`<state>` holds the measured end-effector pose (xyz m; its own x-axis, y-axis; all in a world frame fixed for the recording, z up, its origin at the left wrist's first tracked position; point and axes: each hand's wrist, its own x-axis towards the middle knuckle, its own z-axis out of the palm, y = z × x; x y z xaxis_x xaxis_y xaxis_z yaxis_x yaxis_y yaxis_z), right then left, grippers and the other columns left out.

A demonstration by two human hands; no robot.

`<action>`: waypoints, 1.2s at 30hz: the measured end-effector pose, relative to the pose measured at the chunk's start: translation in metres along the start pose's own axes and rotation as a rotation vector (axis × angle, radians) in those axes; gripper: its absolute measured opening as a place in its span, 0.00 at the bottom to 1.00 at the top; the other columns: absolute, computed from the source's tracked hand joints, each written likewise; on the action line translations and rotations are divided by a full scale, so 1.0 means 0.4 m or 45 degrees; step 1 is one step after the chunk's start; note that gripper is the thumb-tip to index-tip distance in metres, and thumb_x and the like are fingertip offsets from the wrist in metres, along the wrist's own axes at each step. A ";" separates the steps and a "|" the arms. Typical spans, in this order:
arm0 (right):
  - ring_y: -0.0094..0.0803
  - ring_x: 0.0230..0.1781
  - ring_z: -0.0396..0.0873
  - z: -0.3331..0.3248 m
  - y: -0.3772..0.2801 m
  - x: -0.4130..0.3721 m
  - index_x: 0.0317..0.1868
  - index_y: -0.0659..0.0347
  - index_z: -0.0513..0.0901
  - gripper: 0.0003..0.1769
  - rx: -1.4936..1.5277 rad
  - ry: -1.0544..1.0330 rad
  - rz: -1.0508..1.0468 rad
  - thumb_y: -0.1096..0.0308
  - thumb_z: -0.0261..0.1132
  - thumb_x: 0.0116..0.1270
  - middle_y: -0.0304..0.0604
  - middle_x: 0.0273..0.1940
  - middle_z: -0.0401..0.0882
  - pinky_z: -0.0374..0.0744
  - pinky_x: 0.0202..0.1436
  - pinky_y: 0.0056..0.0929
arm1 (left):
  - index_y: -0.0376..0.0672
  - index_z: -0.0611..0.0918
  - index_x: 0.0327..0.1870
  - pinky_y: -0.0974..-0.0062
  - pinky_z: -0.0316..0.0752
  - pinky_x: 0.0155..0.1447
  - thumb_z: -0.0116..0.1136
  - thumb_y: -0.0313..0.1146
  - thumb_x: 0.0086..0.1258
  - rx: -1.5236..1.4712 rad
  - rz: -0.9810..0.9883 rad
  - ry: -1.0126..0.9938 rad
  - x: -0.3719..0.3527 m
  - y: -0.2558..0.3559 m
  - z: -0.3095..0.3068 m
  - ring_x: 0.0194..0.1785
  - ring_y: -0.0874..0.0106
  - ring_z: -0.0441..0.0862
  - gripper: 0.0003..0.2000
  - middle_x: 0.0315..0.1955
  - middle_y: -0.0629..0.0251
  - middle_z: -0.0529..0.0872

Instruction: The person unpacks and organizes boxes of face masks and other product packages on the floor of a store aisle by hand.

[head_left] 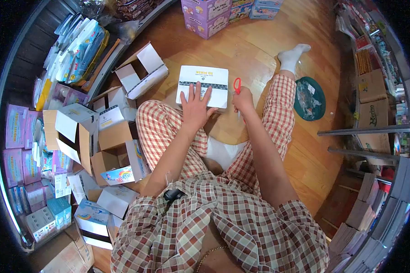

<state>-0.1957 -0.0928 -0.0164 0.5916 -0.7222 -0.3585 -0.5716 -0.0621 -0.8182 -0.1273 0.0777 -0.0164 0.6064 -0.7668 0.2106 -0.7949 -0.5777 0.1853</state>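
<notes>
A white carton printed "3D MASK" lies on the wooden floor before me, a dark patterned strip of tape running across its top. My left hand rests flat on that carton with its fingers spread. Just right of the carton, my right hand is closed around red-handled scissors. One red loop sticks out above the fist, and most of the scissors is hidden by the fingers.
Several opened cartons are heaped on my left beside shelves of packaged goods. A dark green round dish with clear plastic lies past my right leg. Purple boxes stand ahead. A shelf with brown cartons lines the right.
</notes>
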 end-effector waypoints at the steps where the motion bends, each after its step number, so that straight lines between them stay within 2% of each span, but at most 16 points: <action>1: 0.29 0.08 0.68 0.004 0.001 -0.001 0.31 0.68 0.73 0.06 0.001 -0.001 0.003 0.75 0.51 0.62 0.45 0.17 0.72 0.68 0.08 0.29 | 0.57 0.62 0.68 0.40 0.45 0.66 0.58 0.55 0.58 0.001 0.001 -0.004 -0.002 0.000 0.001 0.71 0.53 0.51 0.36 0.68 0.52 0.57; 7: 0.29 0.09 0.70 0.001 -0.002 -0.010 0.31 0.68 0.73 0.06 0.023 0.010 -0.012 0.74 0.53 0.63 0.46 0.17 0.73 0.69 0.09 0.30 | 0.56 0.63 0.68 0.40 0.45 0.66 0.59 0.55 0.57 -0.004 -0.022 0.011 0.000 0.002 0.008 0.71 0.52 0.51 0.36 0.68 0.51 0.57; 9: 0.39 0.14 0.77 0.002 -0.005 -0.009 0.34 0.70 0.75 0.06 0.049 0.012 0.019 0.74 0.55 0.62 0.54 0.24 0.78 0.73 0.14 0.36 | 0.56 0.63 0.68 0.40 0.45 0.66 0.59 0.55 0.57 -0.007 -0.021 0.007 0.003 0.001 0.006 0.71 0.52 0.51 0.36 0.68 0.51 0.57; 10: 0.39 0.14 0.77 0.006 -0.001 -0.004 0.34 0.70 0.75 0.06 0.050 0.010 0.021 0.74 0.55 0.62 0.54 0.24 0.78 0.73 0.14 0.36 | 0.56 0.63 0.68 0.40 0.45 0.66 0.59 0.55 0.57 -0.006 -0.021 0.005 0.004 0.002 0.005 0.71 0.52 0.51 0.36 0.68 0.51 0.57; 12: 0.30 0.10 0.71 0.015 0.004 0.002 0.32 0.68 0.73 0.06 0.061 0.078 -0.053 0.74 0.54 0.63 0.46 0.18 0.74 0.70 0.09 0.29 | 0.56 0.63 0.68 0.40 0.45 0.66 0.59 0.55 0.57 -0.015 -0.021 0.006 0.004 0.003 0.003 0.71 0.52 0.52 0.36 0.68 0.51 0.57; 25: 0.29 0.09 0.71 -0.003 0.007 -0.011 0.33 0.69 0.73 0.06 -0.006 -0.007 -0.050 0.73 0.55 0.63 0.45 0.18 0.74 0.70 0.09 0.29 | 0.55 0.62 0.68 0.40 0.44 0.66 0.59 0.54 0.58 -0.011 -0.024 -0.018 0.001 0.005 0.003 0.71 0.51 0.51 0.36 0.68 0.50 0.57; 28: 0.31 0.10 0.72 -0.006 0.004 -0.021 0.33 0.69 0.73 0.06 -0.021 -0.032 -0.032 0.73 0.55 0.63 0.47 0.19 0.74 0.71 0.10 0.30 | 0.55 0.61 0.69 0.40 0.44 0.67 0.59 0.54 0.58 -0.007 -0.024 -0.020 0.003 0.007 0.007 0.72 0.51 0.50 0.37 0.68 0.51 0.57; 30: 0.43 0.17 0.79 0.001 -0.007 -0.030 0.36 0.71 0.75 0.07 -0.339 0.087 -0.182 0.75 0.57 0.57 0.57 0.27 0.79 0.75 0.15 0.39 | 0.58 0.60 0.69 0.41 0.46 0.67 0.58 0.54 0.58 0.033 -0.045 -0.048 0.004 0.007 0.005 0.72 0.53 0.50 0.37 0.69 0.52 0.55; 31: 0.43 0.17 0.79 -0.004 -0.013 -0.042 0.36 0.71 0.75 0.07 -0.335 0.092 -0.181 0.75 0.57 0.57 0.57 0.27 0.79 0.75 0.15 0.39 | 0.58 0.60 0.69 0.41 0.46 0.67 0.58 0.54 0.58 0.034 -0.038 -0.047 0.003 0.008 0.004 0.72 0.53 0.50 0.37 0.69 0.52 0.55; 33: 0.47 0.21 0.80 -0.019 -0.028 -0.062 0.36 0.70 0.76 0.08 -0.201 -0.044 0.007 0.76 0.57 0.56 0.60 0.29 0.79 0.77 0.21 0.41 | 0.58 0.59 0.70 0.41 0.46 0.67 0.58 0.54 0.58 0.048 -0.051 -0.064 0.004 0.011 0.001 0.72 0.53 0.50 0.37 0.69 0.52 0.55; 34: 0.47 0.21 0.80 -0.014 -0.011 -0.053 0.36 0.70 0.76 0.08 -0.201 -0.042 0.005 0.76 0.57 0.56 0.60 0.29 0.79 0.77 0.21 0.41 | 0.58 0.59 0.70 0.41 0.46 0.67 0.58 0.54 0.58 0.047 -0.050 -0.061 0.004 0.012 0.000 0.72 0.53 0.50 0.37 0.69 0.52 0.55; 36: 0.36 0.12 0.74 0.002 0.015 -0.047 0.30 0.69 0.73 0.07 -0.271 0.044 -0.237 0.73 0.56 0.60 0.50 0.20 0.75 0.74 0.13 0.33 | 0.57 0.60 0.69 0.41 0.47 0.66 0.59 0.53 0.58 0.048 -0.041 -0.033 -0.002 0.011 0.000 0.72 0.53 0.50 0.37 0.69 0.53 0.56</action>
<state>-0.2097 -0.0789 -0.0149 0.6797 -0.7079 -0.1923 -0.5640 -0.3366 -0.7541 -0.1314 0.0757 -0.0158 0.6314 -0.7542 0.1804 -0.7754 -0.6121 0.1551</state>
